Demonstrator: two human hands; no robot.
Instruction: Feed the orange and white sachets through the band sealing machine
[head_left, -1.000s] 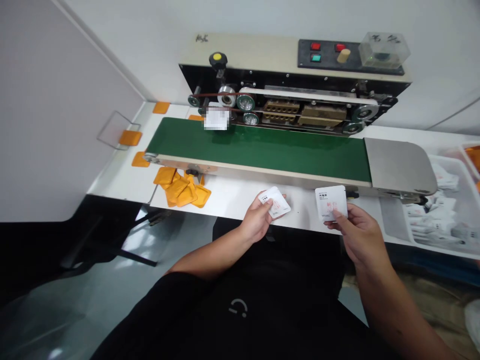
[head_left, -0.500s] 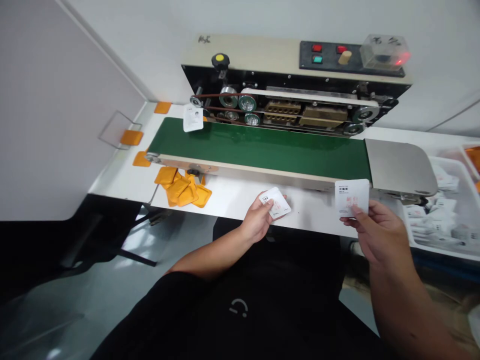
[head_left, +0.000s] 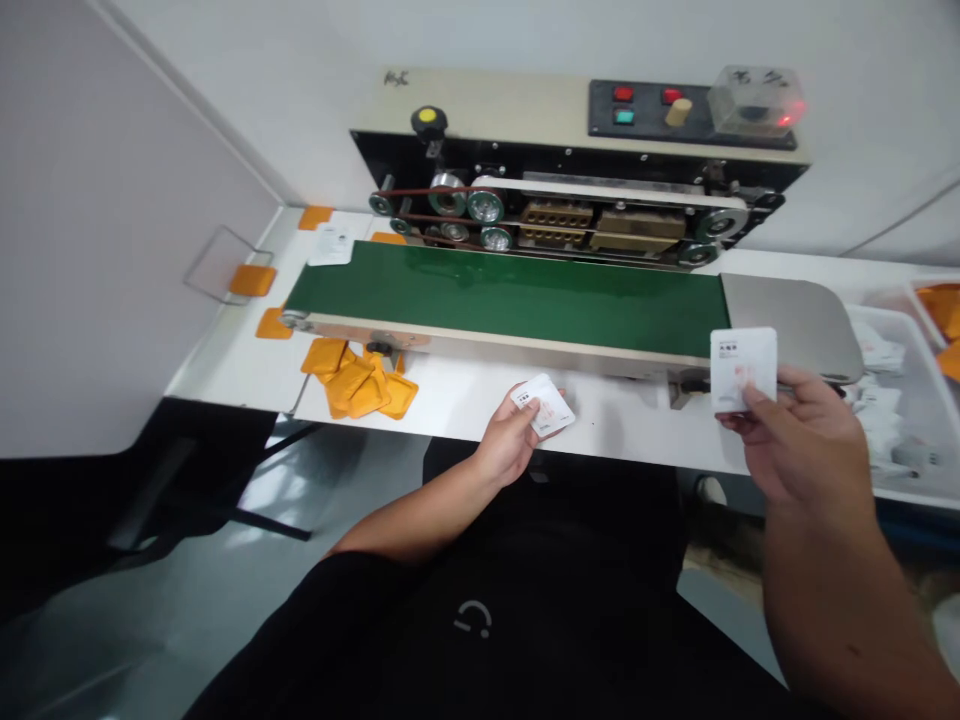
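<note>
Low over the table's front edge, my left hand (head_left: 510,440) is closed on a small white sachet (head_left: 553,408) with red and black print, thumb on top. My right hand (head_left: 814,440) pinches another white sachet (head_left: 744,360) by its lower part, held upright before the right end of the conveyor. A band sealing machine (head_left: 510,110) with a green conveyor belt (head_left: 525,300) stands behind both hands. One more white packet (head_left: 332,245) lies at the belt's far left end. My fingertips behind the sachets are partly hidden.
Several orange packets (head_left: 351,385) are heaped before the belt's left end, with more scattered further left. At right, a white bin (head_left: 922,330) holds many white sachets. A clear wire-framed piece (head_left: 217,262) stands by the left partition.
My right hand has moved right and slightly up with its sachet. The packet on the belt has travelled left, off the rollers, and now lies flat. My left hand has barely moved.
</note>
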